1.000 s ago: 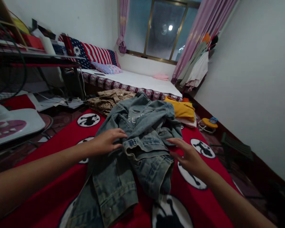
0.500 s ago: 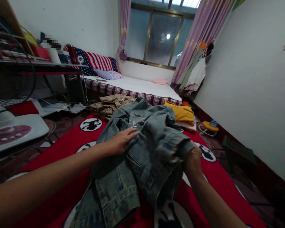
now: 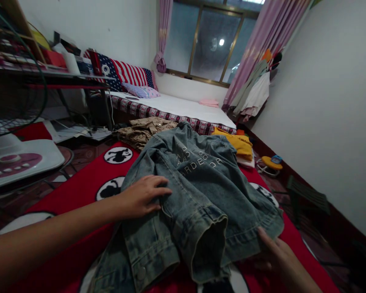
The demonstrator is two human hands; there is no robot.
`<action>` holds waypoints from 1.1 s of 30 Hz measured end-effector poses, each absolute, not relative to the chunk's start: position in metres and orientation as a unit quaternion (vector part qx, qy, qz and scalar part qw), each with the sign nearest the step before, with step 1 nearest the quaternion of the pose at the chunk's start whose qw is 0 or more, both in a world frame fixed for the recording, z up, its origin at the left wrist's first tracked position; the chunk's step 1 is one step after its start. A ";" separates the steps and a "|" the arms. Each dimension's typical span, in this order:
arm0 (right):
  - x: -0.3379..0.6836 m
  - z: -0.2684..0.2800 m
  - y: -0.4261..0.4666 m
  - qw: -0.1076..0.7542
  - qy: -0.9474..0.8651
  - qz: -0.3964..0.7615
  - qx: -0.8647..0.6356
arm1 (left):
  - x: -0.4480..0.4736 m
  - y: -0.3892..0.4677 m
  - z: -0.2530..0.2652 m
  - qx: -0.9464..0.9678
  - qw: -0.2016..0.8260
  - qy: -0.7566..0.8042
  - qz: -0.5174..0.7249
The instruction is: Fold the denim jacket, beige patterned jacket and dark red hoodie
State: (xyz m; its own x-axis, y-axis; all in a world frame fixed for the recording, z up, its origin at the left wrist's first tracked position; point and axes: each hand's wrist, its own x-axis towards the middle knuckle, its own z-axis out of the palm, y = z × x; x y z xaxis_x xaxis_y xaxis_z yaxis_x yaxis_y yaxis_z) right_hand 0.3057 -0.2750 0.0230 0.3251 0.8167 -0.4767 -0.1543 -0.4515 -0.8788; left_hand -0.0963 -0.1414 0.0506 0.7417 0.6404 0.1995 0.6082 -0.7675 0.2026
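Note:
A faded blue denim jacket (image 3: pixel 201 183) lies in front of me with its lettered panel facing up. One sleeve is folded across it, its cuff opening toward me. My left hand (image 3: pixel 144 197) rests on the jacket's left part, palm down with fingers apart and slightly bent. At the lower right hem is my right hand (image 3: pixel 274 252), thumb over the edge and the other fingers partly hidden beneath the cloth. Under the jacket spreads a red cloth (image 3: pixel 76 195) with white circles and black figures.
Brown patterned clothing (image 3: pixel 146 130) lies beyond the jacket, and folded yellow clothing (image 3: pixel 234 142) is at its far right. A bed (image 3: pixel 177 108) stands below the window. On the left are a fan (image 3: pixel 21 158) and a cluttered desk (image 3: pixel 57 77); a small yellow stool (image 3: pixel 270 162) is on the right.
My right hand has moved down and right from the bunched cloth to the hem. The jacket's right part now lies spread, showing more lettering. My left hand has shifted slightly toward me.

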 end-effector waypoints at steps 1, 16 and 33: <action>0.308 0.027 -0.281 0.421 -0.302 0.494 -0.698 | -0.102 -0.140 0.052 0.915 0.037 0.384 0.115; 0.175 0.050 -0.243 0.307 -0.742 0.262 -0.535 | -0.128 -0.103 0.062 0.867 0.084 0.469 0.146; 0.180 0.077 -0.202 0.434 -0.751 0.198 -0.455 | -0.143 -0.104 0.082 0.866 -0.129 0.452 0.172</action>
State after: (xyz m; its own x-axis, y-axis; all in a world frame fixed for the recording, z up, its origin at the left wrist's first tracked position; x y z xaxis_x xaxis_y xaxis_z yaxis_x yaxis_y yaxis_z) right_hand 0.1803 -0.2022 0.0767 -0.2081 0.8565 0.4724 0.5117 0.5069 -0.6937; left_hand -0.1429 -0.1038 0.0816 0.5328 0.7376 0.4148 0.8264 -0.5589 -0.0675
